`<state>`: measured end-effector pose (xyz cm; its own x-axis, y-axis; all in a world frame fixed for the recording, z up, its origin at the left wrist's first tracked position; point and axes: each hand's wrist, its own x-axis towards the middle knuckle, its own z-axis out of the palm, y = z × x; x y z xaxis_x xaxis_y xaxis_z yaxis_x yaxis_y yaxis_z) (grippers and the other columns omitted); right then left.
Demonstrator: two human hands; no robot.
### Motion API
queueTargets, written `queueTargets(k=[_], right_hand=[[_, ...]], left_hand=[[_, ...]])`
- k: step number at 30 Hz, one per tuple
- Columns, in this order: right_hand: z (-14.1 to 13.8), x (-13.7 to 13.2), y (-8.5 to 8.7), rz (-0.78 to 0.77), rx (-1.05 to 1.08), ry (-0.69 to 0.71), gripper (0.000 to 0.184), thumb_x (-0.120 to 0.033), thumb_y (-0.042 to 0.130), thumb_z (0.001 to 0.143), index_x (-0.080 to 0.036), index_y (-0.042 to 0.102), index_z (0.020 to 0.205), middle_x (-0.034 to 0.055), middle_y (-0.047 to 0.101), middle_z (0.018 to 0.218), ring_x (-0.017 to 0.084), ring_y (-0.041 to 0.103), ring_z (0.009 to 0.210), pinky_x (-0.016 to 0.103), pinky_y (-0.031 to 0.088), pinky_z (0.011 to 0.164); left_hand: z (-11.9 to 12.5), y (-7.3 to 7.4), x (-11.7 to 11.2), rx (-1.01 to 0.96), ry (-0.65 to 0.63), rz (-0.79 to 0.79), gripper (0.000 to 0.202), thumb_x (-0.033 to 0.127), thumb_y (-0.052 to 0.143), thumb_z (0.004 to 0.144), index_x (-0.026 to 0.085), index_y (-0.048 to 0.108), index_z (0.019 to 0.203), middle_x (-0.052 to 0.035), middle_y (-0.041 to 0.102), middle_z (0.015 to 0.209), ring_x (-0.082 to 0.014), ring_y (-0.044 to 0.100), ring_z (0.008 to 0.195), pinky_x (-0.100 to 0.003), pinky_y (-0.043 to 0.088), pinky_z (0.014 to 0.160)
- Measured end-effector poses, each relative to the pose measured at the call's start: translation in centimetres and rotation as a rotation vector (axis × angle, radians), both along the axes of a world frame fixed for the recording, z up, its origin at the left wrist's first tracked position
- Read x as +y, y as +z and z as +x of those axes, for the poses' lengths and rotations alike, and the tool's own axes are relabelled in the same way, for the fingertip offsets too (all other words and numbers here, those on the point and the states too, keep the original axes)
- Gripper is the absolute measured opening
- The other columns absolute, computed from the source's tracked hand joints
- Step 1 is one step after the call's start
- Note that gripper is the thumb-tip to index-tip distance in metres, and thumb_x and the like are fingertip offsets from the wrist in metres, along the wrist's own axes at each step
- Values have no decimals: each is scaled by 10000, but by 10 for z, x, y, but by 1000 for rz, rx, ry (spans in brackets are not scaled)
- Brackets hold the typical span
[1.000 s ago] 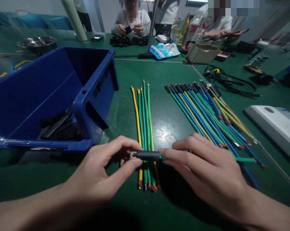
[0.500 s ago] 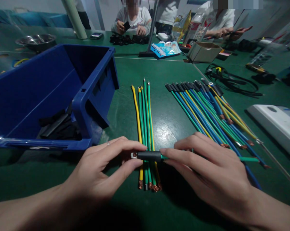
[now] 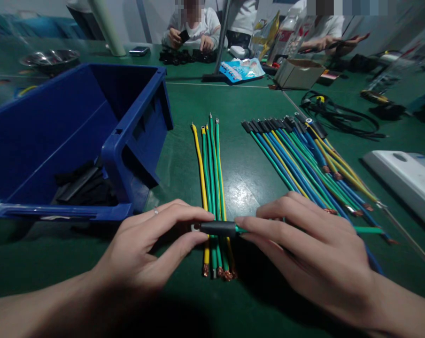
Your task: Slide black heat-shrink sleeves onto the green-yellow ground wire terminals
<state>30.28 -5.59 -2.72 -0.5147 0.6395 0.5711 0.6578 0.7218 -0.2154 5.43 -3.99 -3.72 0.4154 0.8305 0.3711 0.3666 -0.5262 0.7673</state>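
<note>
A green wire (image 3: 369,230) lies crosswise between my hands, with a black heat-shrink sleeve (image 3: 218,228) over its left end and a ring terminal (image 3: 196,226) poking out beyond the sleeve. My left hand (image 3: 152,244) pinches the sleeve's left end near the terminal, thumb below and index finger above. My right hand (image 3: 307,244) grips the wire just right of the sleeve. Beneath them, several yellow and green wires (image 3: 202,169) lie side by side on the table, their bare copper ends toward me. Further right lies a larger row of wires with black-sleeved ends (image 3: 282,155).
A blue bin (image 3: 135,145) at left holds black sleeves (image 3: 87,185). A white device (image 3: 405,180) and a coiled black cable (image 3: 339,117) lie at right. Behind stand a cardboard box (image 3: 298,75) and a blue packet (image 3: 242,71). Two people work across the green table (image 3: 184,101).
My hands keep their hold on the wire and sleeve, almost unmoved. The view has shifted slightly. Across the table, a person's hand has moved a little.
</note>
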Motion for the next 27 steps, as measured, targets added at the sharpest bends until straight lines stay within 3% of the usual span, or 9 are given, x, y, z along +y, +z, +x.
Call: queueTargets(k=[4,14,23,27], right_hand=[[-1,0,0,-11,10,0,138,-110,614,960,-197,680,1045,4,659,836,128,507,704,269,396,609],[2,-3,0,-28,17,1,111,-104,651,931,-166,677,1020,13,649,848,128,502,730,282,400,622],[-1,-2,2,-32,47,6,102,-95,646,932,-166,690,992,18,662,828,120,515,721,258,422,627],[-2,-1,4,-26,51,16,74,-112,669,921,-167,694,964,14,665,804,113,517,694,250,429,606]], left_hand=[[0,0,-1,44,7,0,256,154,663,910,340,674,1086,146,743,951,-1,693,817,-12,471,803],[-2,-3,1,110,-13,-31,240,207,637,931,366,633,1111,139,729,948,-18,692,808,-47,491,754],[-3,-3,-5,140,11,92,205,166,662,926,294,638,1084,111,726,899,-22,693,768,-49,503,729],[-2,-2,-10,212,81,184,165,191,663,941,264,637,1086,94,724,830,-37,697,714,-86,518,714]])
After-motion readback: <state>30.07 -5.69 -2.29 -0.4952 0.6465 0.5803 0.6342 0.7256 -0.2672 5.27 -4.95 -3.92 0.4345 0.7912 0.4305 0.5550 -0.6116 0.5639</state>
